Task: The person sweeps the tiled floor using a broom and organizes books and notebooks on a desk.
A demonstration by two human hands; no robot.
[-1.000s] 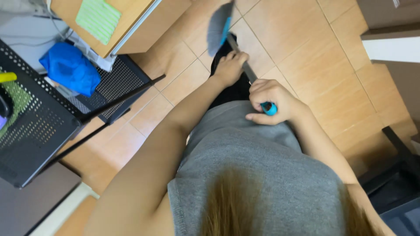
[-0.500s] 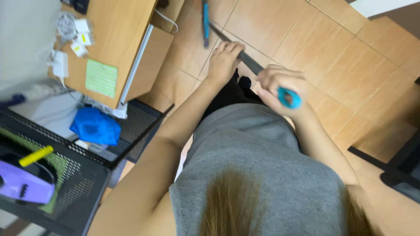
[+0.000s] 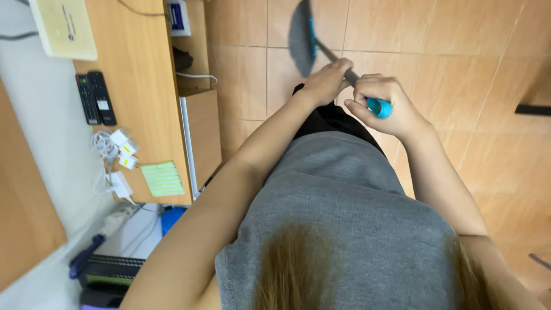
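Note:
I hold a broom with both hands over a tan tiled floor [image 3: 447, 51]. My left hand [image 3: 327, 80] grips the dark handle [image 3: 350, 74] lower down, closer to the head. My right hand [image 3: 381, 103] is closed round the handle's top, where a blue end cap [image 3: 380, 107] sticks out. The broom head [image 3: 301, 37], grey bristles with a blue strip, hangs over the floor ahead of me and looks blurred. My grey shirt [image 3: 344, 218] and hair fill the lower part of the view.
A wooden desk [image 3: 143, 86] stands at the left with two black remotes [image 3: 96, 97], white chargers and cables [image 3: 115, 149], a green notepad [image 3: 162, 178] and a pale flat box [image 3: 63, 26]. A blue object [image 3: 171, 217] lies below the desk. A dark furniture edge [image 3: 534, 109] shows at right.
The view has swung left and forward: the black wire basket left the frame and the desk top came in. Both hands keep their grip while the broom head shifted across the floor.

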